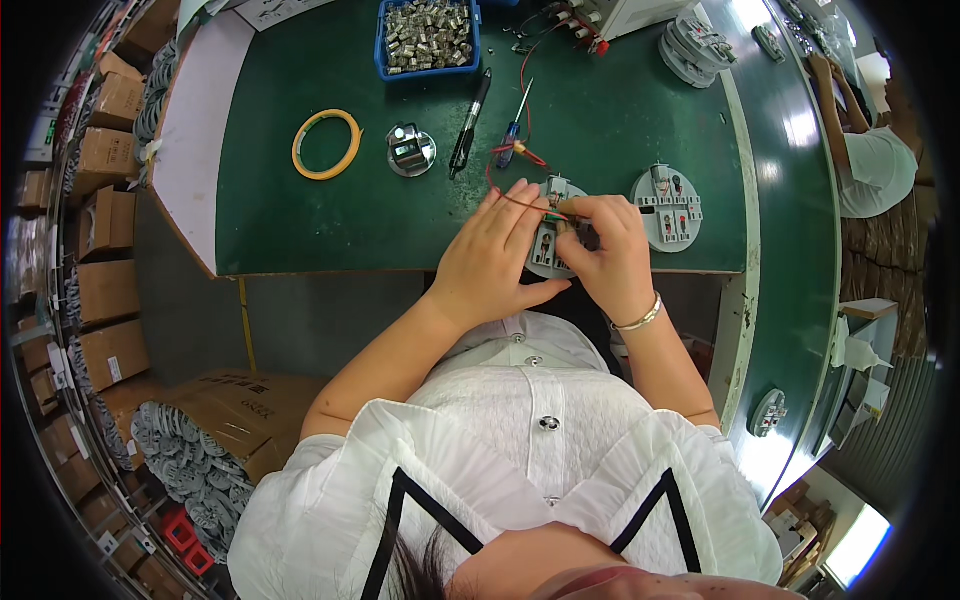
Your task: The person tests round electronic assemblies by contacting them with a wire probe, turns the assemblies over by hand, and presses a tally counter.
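My left hand (497,252) lies with its fingers stretched out and pressed together along the left side of a round grey disc (543,262) with small electrical parts on it. Its thumb reaches along the disc's near edge. Over the disc, my right hand (612,248) is closed in a pinch on the end of a thin red wire (520,203). The fingers partly hide the disc's middle. A similar grey disc (668,210) lies just to the right, with nobody touching it.
Beyond my hands lie a screwdriver (513,132), a black pen (470,125), a chrome round part (411,150) and a yellow tape roll (327,145). At the back stand a blue bin (428,73) of small metal parts and stacked discs (690,55). Another person (875,170) sits far right.
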